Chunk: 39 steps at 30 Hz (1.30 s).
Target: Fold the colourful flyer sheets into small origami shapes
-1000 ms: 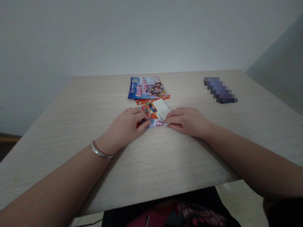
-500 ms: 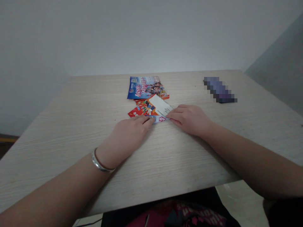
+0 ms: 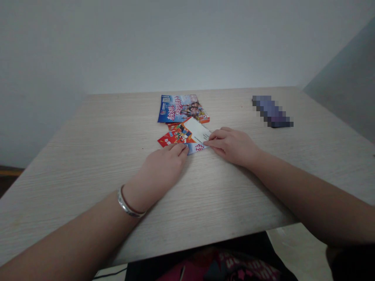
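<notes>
A printed paper sheet (image 3: 195, 132), partly folded, lies on the table between my hands. It shows red and orange pictures, a white area with small print and a blue-and-white strip along the near edge. My left hand (image 3: 165, 166) has its fingers pressed together on the near left of this strip, a silver bangle round its wrist. On the right end of the paper, my right hand (image 3: 236, 147) holds the edge between thumb and fingers. The fingers of both hands hide parts of the paper.
Just behind the sheet is a blue printed leaflet (image 3: 178, 109) on top of some orange-red paper. A dark, pixelated flat object (image 3: 272, 111) lies at the far right. The pale wooden table (image 3: 96, 132) meets a wall (image 3: 187, 47) at its back.
My left hand has slid slightly left along the near strip, uncovering a little more of it. The right fingers have shifted slightly left on the paper. The leaflet behind stays put.
</notes>
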Tool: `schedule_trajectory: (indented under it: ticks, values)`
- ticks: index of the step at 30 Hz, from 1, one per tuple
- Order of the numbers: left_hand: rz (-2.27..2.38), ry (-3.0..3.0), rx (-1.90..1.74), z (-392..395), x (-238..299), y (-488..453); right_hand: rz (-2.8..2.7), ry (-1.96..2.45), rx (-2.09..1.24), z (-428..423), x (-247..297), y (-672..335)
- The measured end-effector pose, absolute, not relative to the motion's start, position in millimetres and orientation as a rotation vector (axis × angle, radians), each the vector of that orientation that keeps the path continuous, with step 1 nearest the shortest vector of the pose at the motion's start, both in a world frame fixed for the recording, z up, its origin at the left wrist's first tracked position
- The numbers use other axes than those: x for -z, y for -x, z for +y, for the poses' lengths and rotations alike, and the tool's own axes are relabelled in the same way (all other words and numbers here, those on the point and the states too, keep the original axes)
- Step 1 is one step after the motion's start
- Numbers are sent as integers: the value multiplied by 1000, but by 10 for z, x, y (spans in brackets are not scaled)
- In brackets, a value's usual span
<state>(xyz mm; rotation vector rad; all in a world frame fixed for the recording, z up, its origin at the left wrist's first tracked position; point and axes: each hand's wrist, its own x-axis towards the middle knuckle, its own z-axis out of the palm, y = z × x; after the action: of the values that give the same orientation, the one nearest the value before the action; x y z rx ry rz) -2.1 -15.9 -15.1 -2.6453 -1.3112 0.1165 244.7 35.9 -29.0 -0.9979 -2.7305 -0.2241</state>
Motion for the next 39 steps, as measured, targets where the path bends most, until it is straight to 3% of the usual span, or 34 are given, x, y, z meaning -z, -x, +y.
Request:
schedule_trajectory:
  ticks: [39]
  values:
    - [-1319, 2633, 4, -122, 222, 51, -2725, 958, 109, 439, 367, -2386]
